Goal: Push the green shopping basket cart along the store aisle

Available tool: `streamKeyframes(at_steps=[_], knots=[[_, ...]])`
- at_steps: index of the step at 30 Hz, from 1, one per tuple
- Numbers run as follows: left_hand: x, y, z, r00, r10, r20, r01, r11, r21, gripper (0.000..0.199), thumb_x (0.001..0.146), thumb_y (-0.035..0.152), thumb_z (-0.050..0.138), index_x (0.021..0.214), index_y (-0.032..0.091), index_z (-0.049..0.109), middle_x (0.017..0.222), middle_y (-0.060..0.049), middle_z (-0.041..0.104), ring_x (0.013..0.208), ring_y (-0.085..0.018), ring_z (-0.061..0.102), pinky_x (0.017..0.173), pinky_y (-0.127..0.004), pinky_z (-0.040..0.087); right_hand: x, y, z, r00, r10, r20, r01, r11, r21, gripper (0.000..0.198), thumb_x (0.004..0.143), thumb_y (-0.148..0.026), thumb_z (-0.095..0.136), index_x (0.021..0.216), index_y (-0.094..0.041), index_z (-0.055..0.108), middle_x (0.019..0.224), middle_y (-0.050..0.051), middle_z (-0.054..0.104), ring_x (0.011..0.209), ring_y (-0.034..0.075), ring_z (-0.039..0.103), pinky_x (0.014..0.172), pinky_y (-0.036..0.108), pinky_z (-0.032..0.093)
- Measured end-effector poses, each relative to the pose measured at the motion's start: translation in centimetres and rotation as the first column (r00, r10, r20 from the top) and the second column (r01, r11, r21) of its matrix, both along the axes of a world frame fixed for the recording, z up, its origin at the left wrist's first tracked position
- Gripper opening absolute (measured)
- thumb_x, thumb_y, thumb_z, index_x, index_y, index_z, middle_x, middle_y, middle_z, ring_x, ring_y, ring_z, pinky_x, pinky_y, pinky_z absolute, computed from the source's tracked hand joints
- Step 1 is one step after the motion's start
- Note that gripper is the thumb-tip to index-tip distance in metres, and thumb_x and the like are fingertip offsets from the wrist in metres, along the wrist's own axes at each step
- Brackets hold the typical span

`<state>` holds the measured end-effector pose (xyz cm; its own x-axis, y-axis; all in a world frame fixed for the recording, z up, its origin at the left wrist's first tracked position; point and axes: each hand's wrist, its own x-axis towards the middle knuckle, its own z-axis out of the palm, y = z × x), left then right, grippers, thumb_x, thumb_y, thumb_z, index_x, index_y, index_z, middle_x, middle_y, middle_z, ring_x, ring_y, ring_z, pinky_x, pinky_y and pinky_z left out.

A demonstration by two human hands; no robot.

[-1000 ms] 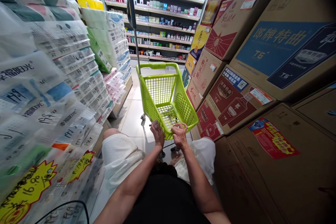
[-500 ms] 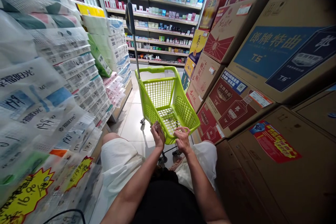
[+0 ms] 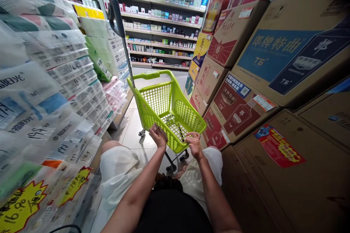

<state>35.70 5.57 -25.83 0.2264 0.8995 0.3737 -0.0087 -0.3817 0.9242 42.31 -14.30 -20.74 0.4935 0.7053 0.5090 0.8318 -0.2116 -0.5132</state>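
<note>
A lime-green plastic shopping cart [image 3: 179, 107] stands in front of my knees, turned at an angle, its basket bare inside. My left hand [image 3: 158, 137] is closed on a brownish-grey cloth [image 3: 162, 130], which lies against the outer side of the basket near its lower edge. At the near right corner, the fingers of my right hand [image 3: 194, 144] are curled over the cart's rim. A grey metal pole [image 3: 126, 51] with a dark clip rises from the cart's far left corner. Dark wheels show below the basket.
Stacked packs of tissue paper [image 3: 60, 98] line the left side, with yellow price signs [image 3: 24, 204]. Cardboard liquor boxes [image 3: 273, 54] are piled high on the right. Behind the cart are shelves [image 3: 164, 18] of small goods. Light floor tiles [image 3: 127, 127] lie around the wheels.
The cart has swung a little, its pole and handle shifting left. My left hand has moved slightly left with the cloth, and my right hand stays at the rim.
</note>
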Motion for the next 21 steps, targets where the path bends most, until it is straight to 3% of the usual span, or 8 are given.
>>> streamKeyframes(at_steps=[3,7,11,13,17,21], knots=[[-0.2,-0.2,1.0,1.000,0.026,0.012,-0.027,0.993,0.116,0.032,0.105,0.042,0.041,0.124,0.021,0.056,0.123,-0.016,0.059,0.122,-0.027,0.055,0.113,-0.050,0.042,-1.3,0.9,0.3,0.996,-0.088,-0.005,0.088,0.996,0.004,0.028,0.077,-0.015,0.037,0.081,-0.023,0.063,0.083,0.000,0.070,0.107,0.023,0.059,0.108,0.042,0.022],[-0.8,0.7,2.8,0.991,-0.097,-0.097,0.120,0.952,0.283,0.028,0.104,0.036,0.045,0.121,0.021,0.061,0.119,-0.015,0.061,0.113,-0.028,0.057,0.109,-0.051,0.044,-3.8,2.8,0.7,0.974,-0.212,0.076,0.213,0.977,-0.008,0.025,0.079,-0.015,0.039,0.089,-0.023,0.061,0.090,0.002,0.069,0.102,0.022,0.057,0.114,0.044,0.021],[-1.3,3.4,5.1,0.987,-0.017,-0.162,0.066,0.951,0.303,0.031,0.105,0.033,0.042,0.120,0.021,0.066,0.122,-0.016,0.060,0.113,-0.028,0.057,0.105,-0.050,0.047,-4.3,3.4,0.3,0.948,-0.290,0.134,0.291,0.957,0.011,0.016,0.079,-0.013,0.040,0.074,-0.023,0.051,0.075,0.001,0.061,0.096,0.022,0.057,0.113,0.043,0.024],[-1.6,3.9,5.8,0.970,-0.058,-0.237,0.137,0.934,0.331,0.031,0.105,0.033,0.042,0.119,0.023,0.068,0.119,-0.014,0.060,0.111,-0.027,0.057,0.102,-0.046,0.050,-3.8,3.4,-0.1,0.943,-0.308,0.128,0.307,0.951,0.034,0.016,0.079,-0.013,0.039,0.073,-0.023,0.050,0.073,0.000,0.061,0.097,0.022,0.057,0.113,0.043,0.023],[-2.8,3.7,6.4,0.864,-0.219,-0.453,0.403,0.840,0.363,0.032,0.103,0.034,0.048,0.123,0.026,0.072,0.116,-0.012,0.057,0.102,-0.024,0.061,0.091,-0.041,0.056,-2.9,3.1,-0.4,0.937,-0.336,0.094,0.334,0.942,0.043,0.019,0.080,-0.011,0.039,0.074,-0.023,0.052,0.074,-0.001,0.064,0.100,0.022,0.058,0.114,0.044,0.019],[-3.5,4.2,7.7,0.846,-0.163,-0.508,0.367,0.869,0.332,0.034,0.105,0.033,0.045,0.127,0.027,0.071,0.118,-0.012,0.057,0.100,-0.023,0.062,0.087,-0.039,0.058,-3.2,3.3,0.4,0.929,-0.356,0.100,0.357,0.934,0.015,0.024,0.081,-0.011,0.040,0.087,-0.023,0.060,0.088,0.001,0.070,0.105,0.022,0.058,0.116,0.045,0.017]])
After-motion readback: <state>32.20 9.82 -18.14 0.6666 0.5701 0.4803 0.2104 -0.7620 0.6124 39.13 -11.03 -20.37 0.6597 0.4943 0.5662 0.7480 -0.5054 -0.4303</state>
